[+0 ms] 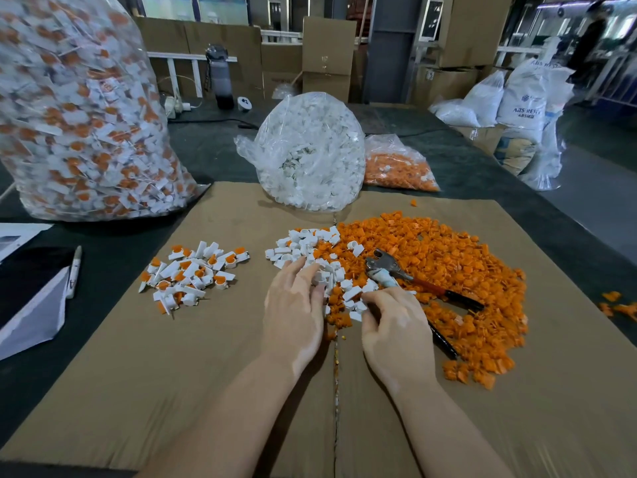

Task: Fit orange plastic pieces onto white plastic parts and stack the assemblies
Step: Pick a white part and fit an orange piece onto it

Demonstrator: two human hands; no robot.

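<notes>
- Biggest risk: the loose white parts [306,251] and the orange pieces [448,270] lie on the cardboard sheet [172,374] with their edges mixed. Both hands work right on that seam, so I'd expect a wrong grab or pieces swept across.
- Pliers [396,270] lie on the orange pile, one handle running under the right hand [396,326]. A sweep could knock them and scatter pieces; some orange strays [617,305] already sit off the sheet to the right.
- Finished assemblies [193,274] form a loose heap to the left, well apart from the hands. It isn't a real stack, so it could spread or hide half-fitted ones.
- Left hand [293,305]: fingers spread and lightly bent over white parts, touching them. Cannot tell if it holds one.
- Right hand: fingers curled, fingertips pinching at small white parts at the pile edge. What's inside the grip is hidden.
- Containers, largest first:
- Big clear bag [79,108], far left, packed full of white-and-orange assemblies.
- Middle clear bag [310,150], full of white parts, touching the sheet's far edge.
- Small clear bag [396,167], orange pieces, just beside the middle bag.
- White sacks [524,101] far right; contents hidden.
</notes>
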